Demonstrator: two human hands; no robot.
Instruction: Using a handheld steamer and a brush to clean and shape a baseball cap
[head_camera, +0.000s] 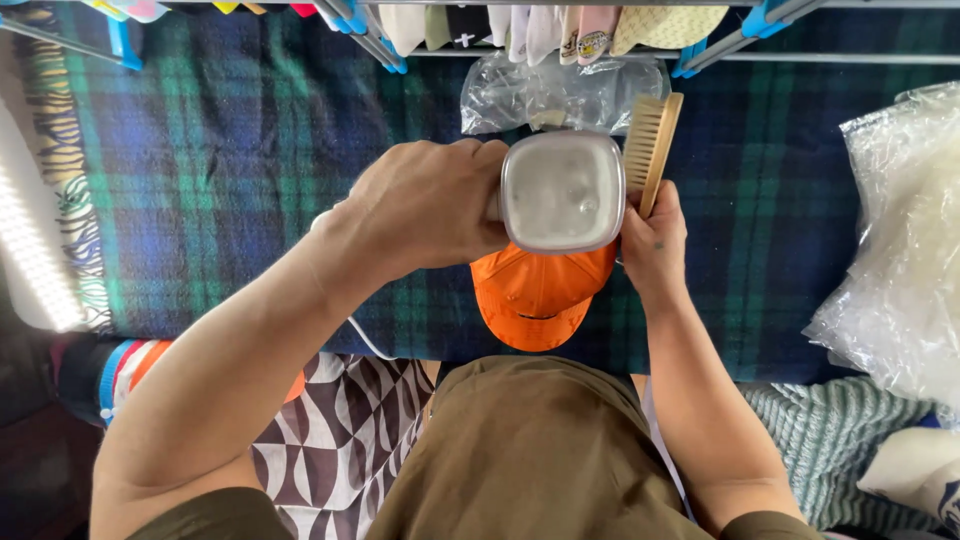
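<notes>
My left hand (425, 210) grips a handheld steamer with a square translucent grey top (562, 190), held over an orange cap (535, 295). The cap lies on a dark blue and green plaid blanket (240, 170), its brim toward me. My right hand (655, 240) holds a wooden brush (650, 145) upright at the cap's right side, bristles facing left. A thin white cord (368, 338) runs from under my left arm across the blanket's near edge.
A clear plastic bag (540, 92) lies beyond the steamer. Several caps (560, 28) hang on a rack with blue clips at the top. A large plastic bag (900, 250) sits at the right, a bright light strip (30, 250) at the left.
</notes>
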